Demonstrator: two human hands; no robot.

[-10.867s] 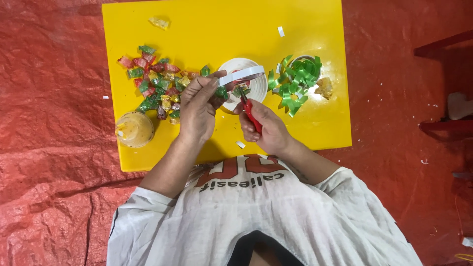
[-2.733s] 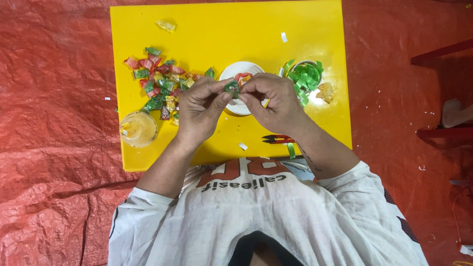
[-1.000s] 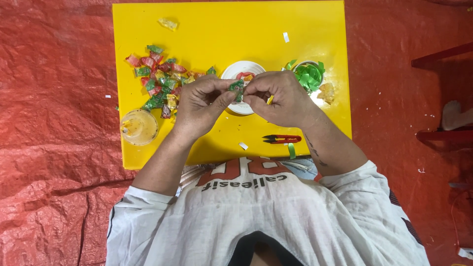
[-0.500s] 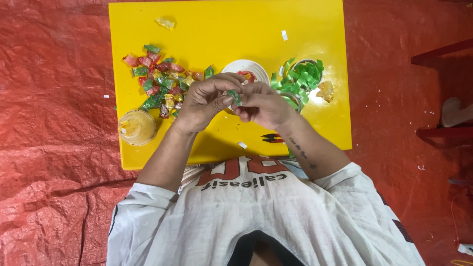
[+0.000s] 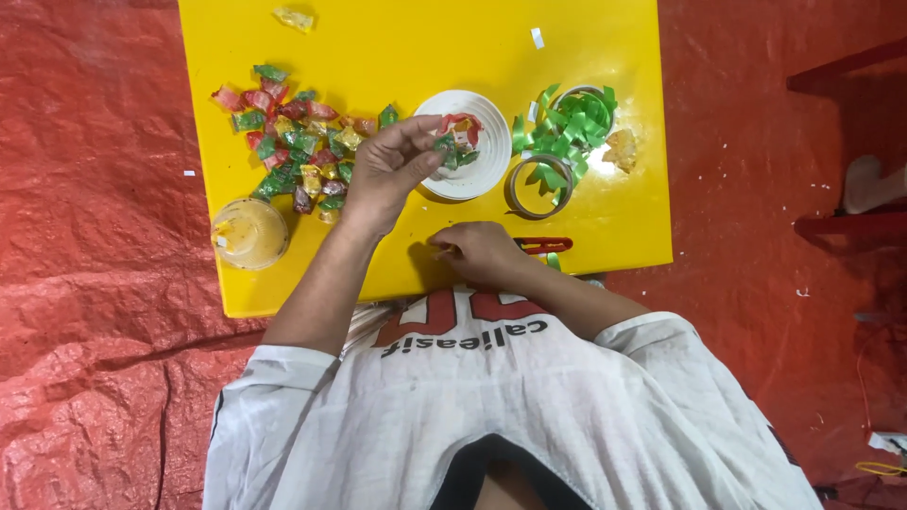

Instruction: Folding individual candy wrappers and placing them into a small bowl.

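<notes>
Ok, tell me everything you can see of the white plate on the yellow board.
The white plate is small, round and shallow, and looks like paper or thin plastic. It lies flat on the yellow board, near its middle, between the pile of wrapped candies and the green ribbon. A cluster of red, green and yellow wrapped sweets rests in it. The left hand covers its left edge, fingertips at the sweets. A tape ring lies beside it, close to its right rim.

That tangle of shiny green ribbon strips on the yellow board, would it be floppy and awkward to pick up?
Probably. The green ribbon strips curl loosely in every direction, so they look thin, light and floppy. Their glossy surface hints at slipperiness, and, being tangled, several would likely lift together off the yellow board.
</notes>
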